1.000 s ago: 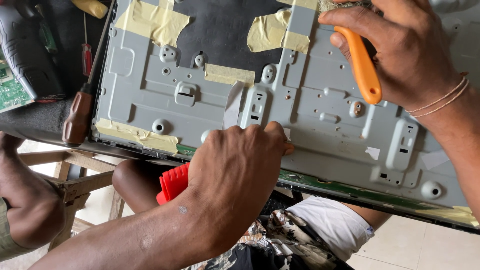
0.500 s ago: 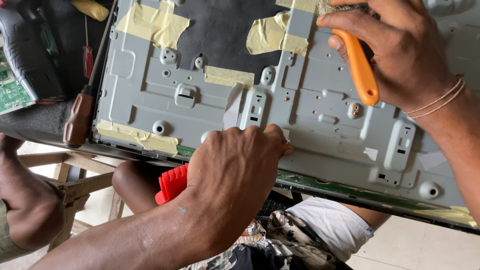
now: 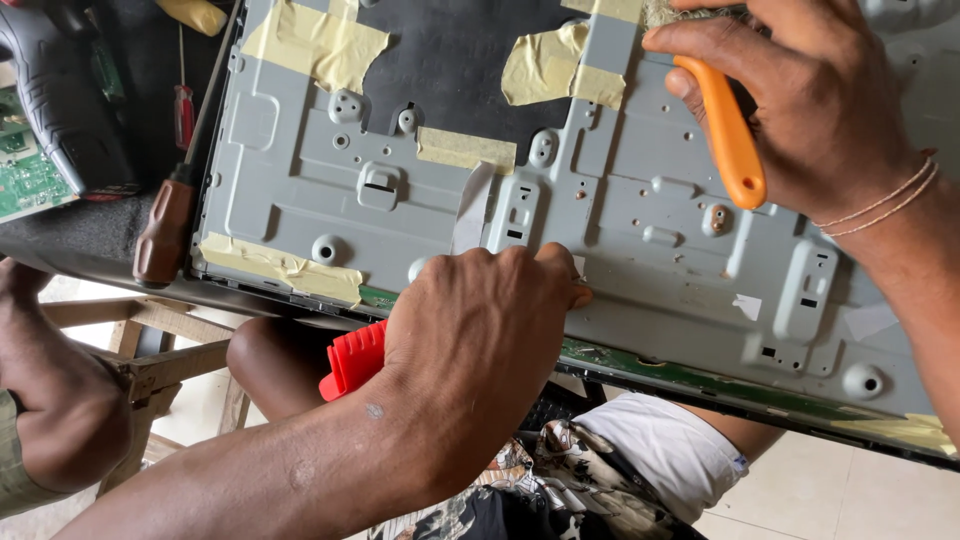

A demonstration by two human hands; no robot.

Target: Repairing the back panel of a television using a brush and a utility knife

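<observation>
head cam | looks steeply down | close over metal panel (image 3: 620, 210)

Repair workshop, opened screen panel (image 3: 600, 200), screwdrivers (image 3: 165, 230), circuit board (image 3: 25, 180)

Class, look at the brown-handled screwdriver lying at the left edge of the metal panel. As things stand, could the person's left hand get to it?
Probably yes. The brown-handled screwdriver lies uncovered beside the metal panel, and nothing stands between it and the left hand, which now presses on the panel's lower edge.

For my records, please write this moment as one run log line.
left hand: pressing lower edge of grey metal panel | right hand: holding orange-handled tool on panel | beside: brown-handled screwdriver
</observation>
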